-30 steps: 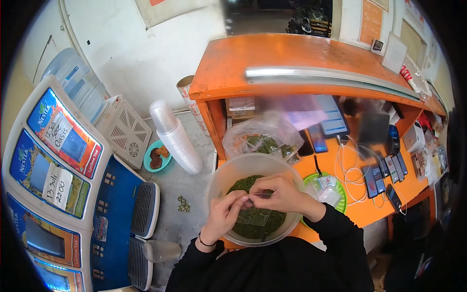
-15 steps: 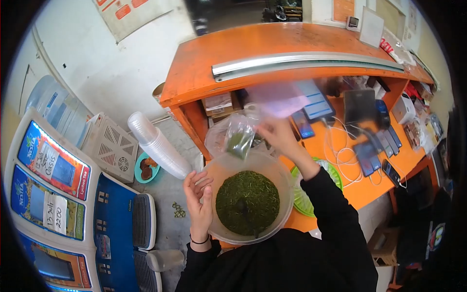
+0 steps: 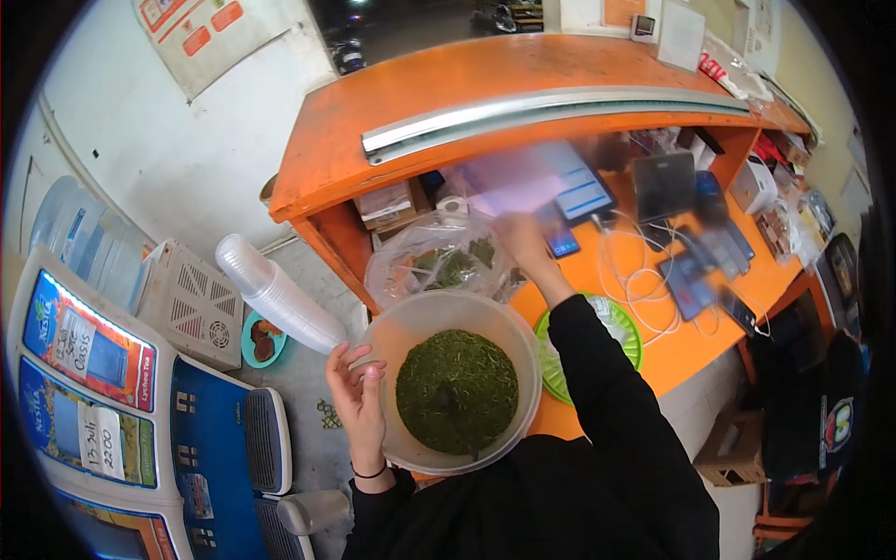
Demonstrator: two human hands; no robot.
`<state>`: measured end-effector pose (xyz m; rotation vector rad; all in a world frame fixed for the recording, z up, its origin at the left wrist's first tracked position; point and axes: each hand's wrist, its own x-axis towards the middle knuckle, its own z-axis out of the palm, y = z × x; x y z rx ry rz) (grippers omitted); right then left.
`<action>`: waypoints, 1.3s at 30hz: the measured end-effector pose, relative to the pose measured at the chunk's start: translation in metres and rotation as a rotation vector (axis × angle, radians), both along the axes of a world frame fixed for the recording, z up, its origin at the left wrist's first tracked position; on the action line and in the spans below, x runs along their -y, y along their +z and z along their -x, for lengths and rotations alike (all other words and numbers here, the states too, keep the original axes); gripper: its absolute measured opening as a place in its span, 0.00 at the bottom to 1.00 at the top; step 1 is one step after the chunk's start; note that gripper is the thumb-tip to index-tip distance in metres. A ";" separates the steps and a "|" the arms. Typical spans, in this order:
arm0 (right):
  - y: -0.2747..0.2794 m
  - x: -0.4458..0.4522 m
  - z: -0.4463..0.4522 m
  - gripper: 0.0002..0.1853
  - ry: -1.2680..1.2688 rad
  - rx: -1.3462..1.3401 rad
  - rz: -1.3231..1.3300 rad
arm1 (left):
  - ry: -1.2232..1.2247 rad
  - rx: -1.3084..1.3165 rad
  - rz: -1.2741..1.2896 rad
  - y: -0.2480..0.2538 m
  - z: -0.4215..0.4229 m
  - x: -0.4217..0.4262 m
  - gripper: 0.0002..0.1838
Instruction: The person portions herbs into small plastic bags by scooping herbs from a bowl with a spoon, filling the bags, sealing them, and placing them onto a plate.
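Observation:
A translucent plastic tub [image 3: 525,355] in front of me holds finely chopped green leaves [image 3: 457,392], with a dark handle-like thing sunk in them. At the tub's left side is my left hand [image 3: 357,406], its fingers apart and slightly curled, holding nothing. My right hand [image 3: 523,241] reaches over the counter beside a pale purple sheet or stack [image 3: 509,191]. Motion smears its fingers, so whether it grips the sheet is unclear. Just beyond the tub lies a large clear plastic bag [image 3: 387,271] with small green-filled packets [image 3: 453,266] inside.
A lime-green basket [image 3: 630,327] stands right of the tub on the orange counter [image 3: 691,350]. Phones, a tablet [image 3: 583,198] and white cables lie farther right. At left are stacked plastic cups [image 3: 285,299], a teal dish [image 3: 254,353] and a drink dispenser [image 3: 215,448].
The clear packet of green leaves beside my right hand is no longer there; packets lie in the large bag. My right hand has moved up toward the purple sheet. The view has shifted slightly.

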<state>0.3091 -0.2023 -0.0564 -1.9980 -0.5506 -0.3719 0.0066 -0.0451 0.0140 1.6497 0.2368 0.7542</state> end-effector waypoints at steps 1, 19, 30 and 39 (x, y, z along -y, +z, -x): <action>0.008 0.001 0.002 0.08 0.007 0.012 0.016 | 0.003 -0.003 0.001 0.000 0.000 0.000 0.23; -0.105 0.172 0.104 0.07 0.092 -0.432 0.506 | -0.012 -0.026 -0.139 -0.007 -0.003 -0.002 0.11; -0.144 0.189 0.171 0.14 -0.118 -0.483 0.481 | -0.019 -0.065 -0.153 -0.009 0.000 -0.001 0.06; -0.130 0.184 0.167 0.10 -0.154 -0.518 0.338 | -0.147 -0.143 -0.203 -0.003 0.018 0.005 0.07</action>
